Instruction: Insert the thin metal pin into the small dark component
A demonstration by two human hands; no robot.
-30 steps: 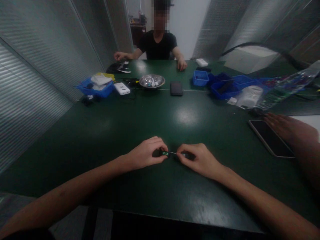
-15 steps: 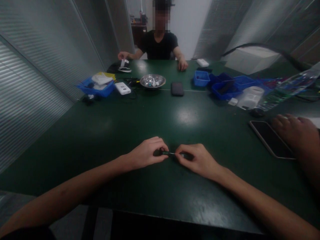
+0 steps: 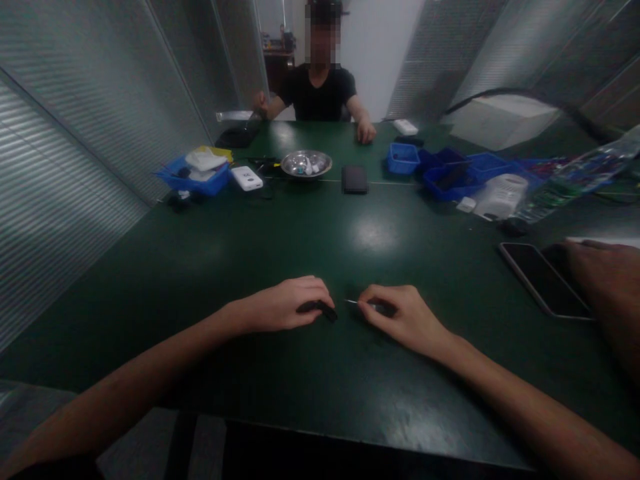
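My left hand (image 3: 287,305) rests on the dark green table (image 3: 210,267) with its fingers curled round a small black part (image 3: 320,308). A short gap to the right, my right hand (image 3: 400,315) pinches a thin metal tool (image 3: 356,303) whose tip points left at the black part. The tip and the part are apart. Both forearms lie on the near edge of the table.
Another person's hand (image 3: 603,270) lies beside a dark phone (image 3: 543,277) at the right. A person in black (image 3: 320,90) sits at the far end. Across the table stand a metal bowl (image 3: 306,163), blue trays (image 3: 193,177) (image 3: 447,172), a white device (image 3: 246,177) and a black phone (image 3: 355,179).
The tool tip has come away from the black part, which my left hand has turned down toward the table. The hand at the right drew back; the far person's hand lifted.
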